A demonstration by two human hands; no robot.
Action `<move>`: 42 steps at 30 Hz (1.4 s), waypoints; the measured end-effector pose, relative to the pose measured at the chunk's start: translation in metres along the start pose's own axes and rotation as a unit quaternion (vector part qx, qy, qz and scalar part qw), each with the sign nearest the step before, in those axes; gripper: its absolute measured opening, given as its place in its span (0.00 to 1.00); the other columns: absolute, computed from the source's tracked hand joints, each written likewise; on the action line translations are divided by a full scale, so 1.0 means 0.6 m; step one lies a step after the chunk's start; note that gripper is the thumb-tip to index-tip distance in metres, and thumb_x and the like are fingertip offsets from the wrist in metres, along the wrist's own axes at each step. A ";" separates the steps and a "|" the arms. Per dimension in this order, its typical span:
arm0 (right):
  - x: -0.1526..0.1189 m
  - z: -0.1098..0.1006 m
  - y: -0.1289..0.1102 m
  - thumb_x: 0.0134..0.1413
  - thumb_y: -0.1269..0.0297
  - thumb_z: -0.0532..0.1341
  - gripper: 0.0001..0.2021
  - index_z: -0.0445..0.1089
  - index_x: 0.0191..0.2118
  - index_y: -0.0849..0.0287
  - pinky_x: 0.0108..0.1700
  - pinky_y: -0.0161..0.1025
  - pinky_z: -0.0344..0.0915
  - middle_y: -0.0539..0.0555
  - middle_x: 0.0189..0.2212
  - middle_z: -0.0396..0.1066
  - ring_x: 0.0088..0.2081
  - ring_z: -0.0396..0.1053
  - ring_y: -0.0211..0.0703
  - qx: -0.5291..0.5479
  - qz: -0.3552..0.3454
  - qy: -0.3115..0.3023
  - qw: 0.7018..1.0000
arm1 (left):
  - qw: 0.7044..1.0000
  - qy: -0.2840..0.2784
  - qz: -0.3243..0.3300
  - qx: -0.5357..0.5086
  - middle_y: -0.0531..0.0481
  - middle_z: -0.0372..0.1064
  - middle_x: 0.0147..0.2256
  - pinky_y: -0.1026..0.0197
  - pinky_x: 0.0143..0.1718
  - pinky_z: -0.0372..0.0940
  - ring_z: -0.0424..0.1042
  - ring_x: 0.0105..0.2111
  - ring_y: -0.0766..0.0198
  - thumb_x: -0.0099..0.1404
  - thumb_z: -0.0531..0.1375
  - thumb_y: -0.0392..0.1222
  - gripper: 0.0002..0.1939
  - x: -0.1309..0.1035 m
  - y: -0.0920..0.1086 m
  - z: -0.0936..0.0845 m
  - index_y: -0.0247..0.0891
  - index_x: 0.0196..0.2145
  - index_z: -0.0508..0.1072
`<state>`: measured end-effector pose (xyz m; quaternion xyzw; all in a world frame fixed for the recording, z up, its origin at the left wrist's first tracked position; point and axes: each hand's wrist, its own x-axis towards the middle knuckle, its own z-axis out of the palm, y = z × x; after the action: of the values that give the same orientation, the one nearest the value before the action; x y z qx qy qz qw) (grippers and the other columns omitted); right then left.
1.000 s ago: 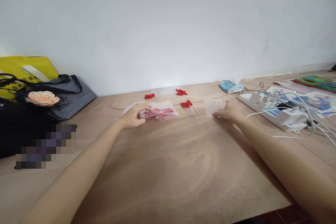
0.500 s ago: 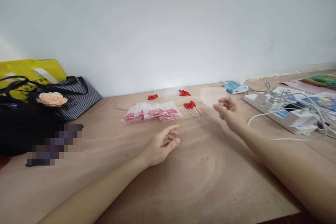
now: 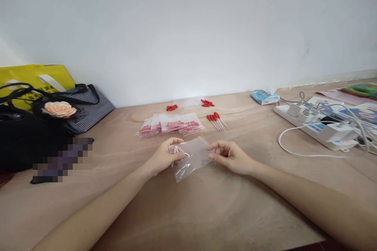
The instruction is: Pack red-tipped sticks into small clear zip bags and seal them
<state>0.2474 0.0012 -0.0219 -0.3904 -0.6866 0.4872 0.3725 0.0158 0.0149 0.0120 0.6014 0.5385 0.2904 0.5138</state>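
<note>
A clear plastic zip bag (image 3: 193, 156) is held up over the table between both hands. My left hand (image 3: 165, 157) pinches its left side between thumb and fingers. At the bag's right edge, the fingers of my right hand (image 3: 231, 157) are closed on the plastic. No contents show inside this bag. Just beyond my hands lie several thin pale sticks with red ends (image 3: 218, 122), side by side. To their left is an overlapping row of clear bags with red pieces inside (image 3: 171, 124).
Small red pieces (image 3: 172, 108) and another red cluster (image 3: 207, 103) lie near the wall, with clear bags (image 3: 191, 103) between. A blue tissue pack (image 3: 265, 97) and a white power strip (image 3: 312, 127) with cables are right. A striped bag (image 3: 91, 110) and yellow bag (image 3: 35, 74) stand left.
My right hand has brought the clear bag from the right to the middle. My left hand has moved slightly left and taken hold of the bag's left side.
</note>
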 end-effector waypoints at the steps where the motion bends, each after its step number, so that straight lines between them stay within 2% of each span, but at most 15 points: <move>1: 0.005 -0.008 0.004 0.47 0.57 0.60 0.13 0.66 0.36 0.62 0.21 0.28 0.54 0.44 0.17 0.58 0.18 0.55 0.28 -0.037 -0.001 0.032 0.999 | 0.999 -0.006 0.016 0.052 0.53 0.67 0.27 0.59 0.30 0.65 0.69 0.26 0.64 0.51 0.62 0.40 0.22 -0.004 -0.005 -0.008 0.36 0.43 0.61; 3: 0.011 -0.021 0.011 0.47 0.59 0.60 0.10 0.68 0.33 0.61 0.22 0.29 0.55 0.45 0.18 0.61 0.19 0.56 0.29 -0.111 -0.001 0.067 0.992 | 0.980 0.035 0.091 0.176 0.48 0.67 0.34 0.53 0.38 0.65 0.70 0.35 0.59 0.52 0.61 0.42 0.22 -0.013 -0.012 -0.018 0.37 0.45 0.61; 5: 0.013 -0.030 0.014 0.47 0.61 0.59 0.08 0.68 0.31 0.60 0.23 0.30 0.56 0.46 0.18 0.63 0.20 0.58 0.31 -0.166 -0.011 0.063 0.984 | 0.929 0.091 0.205 0.295 0.45 0.65 0.42 0.48 0.46 0.60 0.65 0.44 0.55 0.55 0.59 0.43 0.20 -0.022 -0.015 -0.018 0.38 0.46 0.62; 6: 0.013 -0.033 0.015 0.47 0.62 0.59 0.07 0.69 0.30 0.60 0.23 0.31 0.56 0.47 0.19 0.64 0.20 0.58 0.31 -0.185 -0.019 0.052 0.981 | 0.899 0.095 0.257 0.341 0.44 0.63 0.45 0.47 0.50 0.57 0.62 0.48 0.54 0.57 0.58 0.45 0.19 -0.027 -0.015 -0.016 0.39 0.46 0.63; 8: 0.012 -0.036 0.013 0.47 0.63 0.59 0.06 0.69 0.29 0.60 0.24 0.31 0.57 0.48 0.21 0.64 0.22 0.60 0.32 -0.212 -0.044 0.030 0.976 | 0.857 0.041 0.319 0.403 0.43 0.59 0.51 0.46 0.54 0.51 0.56 0.53 0.52 0.60 0.55 0.48 0.19 -0.034 -0.013 -0.008 0.41 0.48 0.64; 11: 0.010 -0.038 0.009 0.48 0.65 0.59 0.05 0.70 0.31 0.60 0.28 0.32 0.60 0.51 0.26 0.65 0.27 0.63 0.34 -0.245 -0.090 0.010 0.965 | 0.833 -0.079 0.309 0.451 0.45 0.49 0.58 0.43 0.58 0.43 0.47 0.59 0.50 0.62 0.52 0.52 0.25 -0.040 -0.010 0.005 0.45 0.55 0.57; 13: 0.009 -0.038 0.007 0.49 0.65 0.59 0.06 0.71 0.33 0.60 0.31 0.33 0.61 0.52 0.29 0.66 0.30 0.64 0.35 -0.249 -0.117 -0.004 0.961 | 0.831 -0.132 0.279 0.463 0.47 0.44 0.61 0.42 0.58 0.41 0.43 0.60 0.51 0.63 0.50 0.53 0.26 -0.039 -0.011 0.009 0.48 0.58 0.52; 16: 0.008 -0.039 0.007 0.52 0.62 0.57 0.09 0.72 0.36 0.59 0.34 0.34 0.63 0.54 0.31 0.66 0.32 0.65 0.36 -0.239 -0.144 -0.030 0.960 | 0.832 -0.159 0.255 0.466 0.48 0.41 0.61 0.42 0.58 0.40 0.42 0.61 0.53 0.64 0.48 0.54 0.27 -0.036 -0.016 0.008 0.49 0.58 0.50; 20: 0.008 -0.044 0.007 0.51 0.57 0.58 0.12 0.73 0.36 0.58 0.38 0.37 0.63 0.55 0.34 0.67 0.36 0.66 0.38 -0.241 -0.159 -0.053 0.956 | 0.832 -0.171 0.279 0.448 0.50 0.42 0.61 0.43 0.59 0.39 0.43 0.60 0.54 0.63 0.51 0.54 0.26 -0.032 -0.019 0.000 0.51 0.58 0.51; 25: 0.012 -0.052 0.004 0.50 0.58 0.60 0.10 0.74 0.32 0.57 0.44 0.41 0.62 0.55 0.37 0.70 0.39 0.67 0.40 -0.216 -0.198 -0.111 0.950 | 0.828 -0.209 0.295 0.429 0.50 0.43 0.61 0.43 0.59 0.38 0.45 0.60 0.55 0.61 0.54 0.54 0.28 -0.024 -0.016 -0.011 0.51 0.57 0.53; 31: 0.021 -0.059 0.010 0.47 0.57 0.61 0.11 0.74 0.36 0.55 0.50 0.46 0.59 0.54 0.37 0.73 0.46 0.66 0.43 -0.199 -0.225 -0.142 0.943 | 0.835 -0.207 0.313 0.402 0.49 0.45 0.60 0.43 0.59 0.38 0.47 0.59 0.54 0.60 0.56 0.53 0.28 -0.018 -0.019 -0.015 0.51 0.56 0.55; 33: 0.022 -0.061 0.013 0.47 0.56 0.62 0.15 0.72 0.42 0.55 0.52 0.47 0.57 0.56 0.41 0.71 0.48 0.64 0.44 -0.223 -0.225 -0.143 0.938 | 0.834 -0.206 0.313 0.405 0.49 0.45 0.60 0.43 0.59 0.38 0.47 0.59 0.54 0.60 0.56 0.53 0.28 -0.018 -0.019 -0.014 0.51 0.56 0.55; 37: 0.020 -0.063 0.010 0.46 0.53 0.62 0.29 0.60 0.54 0.55 0.55 0.52 0.50 0.59 0.53 0.61 0.54 0.57 0.48 -0.308 -0.202 -0.154 0.917 | 0.832 -0.204 0.307 0.414 0.50 0.45 0.60 0.44 0.59 0.38 0.47 0.59 0.55 0.59 0.56 0.54 0.28 -0.019 -0.018 -0.013 0.50 0.56 0.55; 39: 0.018 -0.064 0.008 0.45 0.52 0.62 0.31 0.59 0.55 0.55 0.56 0.53 0.48 0.58 0.55 0.59 0.56 0.54 0.49 -0.328 -0.199 -0.165 0.909 | 0.834 -0.202 0.309 0.409 0.50 0.46 0.60 0.44 0.59 0.37 0.47 0.59 0.55 0.59 0.56 0.53 0.28 -0.020 -0.017 -0.013 0.51 0.56 0.55; 42: 0.015 -0.065 0.009 0.43 0.52 0.63 0.27 0.64 0.51 0.55 0.56 0.51 0.49 0.56 0.52 0.63 0.56 0.54 0.48 -0.306 -0.216 -0.185 0.908 | 0.836 -0.203 0.310 0.404 0.50 0.46 0.60 0.44 0.59 0.37 0.47 0.59 0.55 0.59 0.56 0.53 0.28 -0.019 -0.017 -0.014 0.50 0.56 0.55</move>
<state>0.2791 0.0250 -0.0162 -0.2303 -0.9262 0.2240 0.1973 0.0017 0.0055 0.0073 0.9365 0.2771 0.0628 0.2058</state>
